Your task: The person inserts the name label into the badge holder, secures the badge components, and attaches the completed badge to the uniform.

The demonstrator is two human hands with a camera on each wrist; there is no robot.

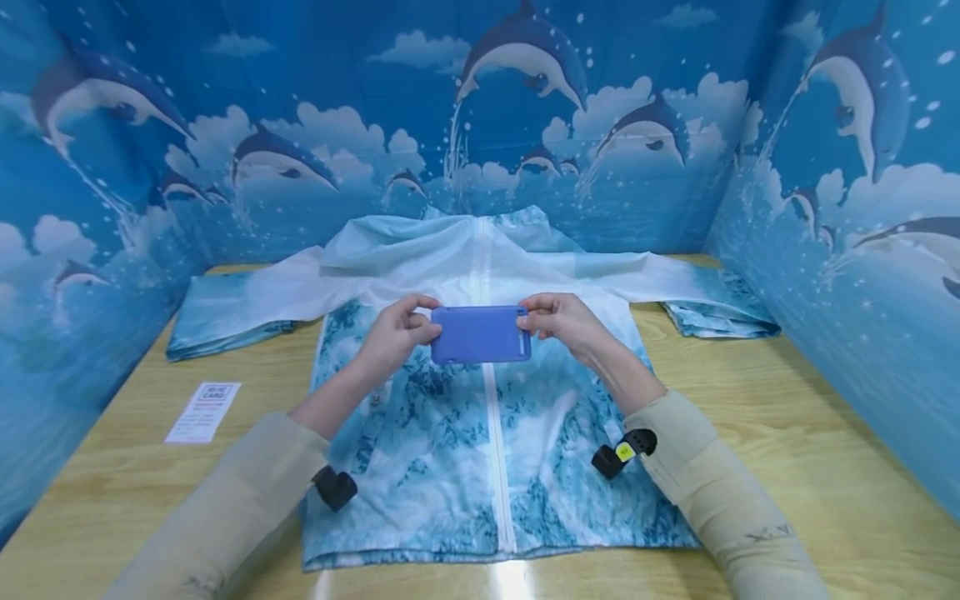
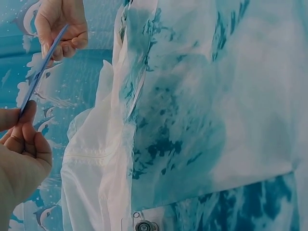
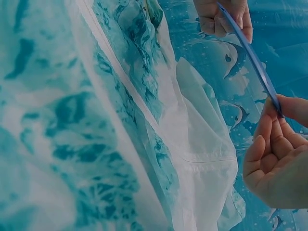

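Between both hands, a flat blue card holder [image 1: 480,335] is held level above a zipped jacket [image 1: 420,467] in white and teal. The left hand [image 1: 401,333] pinches its left end between thumb and fingers. At the other end, the right hand [image 1: 562,323] pinches near the upper right corner. Both wrist views show the card holder [image 2: 41,72] edge-on and thin, raised off the cloth. Lying face up, the jacket has its sleeves spread to the sides, with their ends folded back. A small clear badge with a metal clip [image 2: 144,226] shows on the jacket in the left wrist view.
A white printed paper card [image 1: 202,412] lies on the wooden table [image 1: 795,450], left of the jacket. Blue dolphin-print curtains [image 1: 315,83] enclose the table at the back and both sides. Black camera mounts [image 1: 333,487] sit at the wrists.
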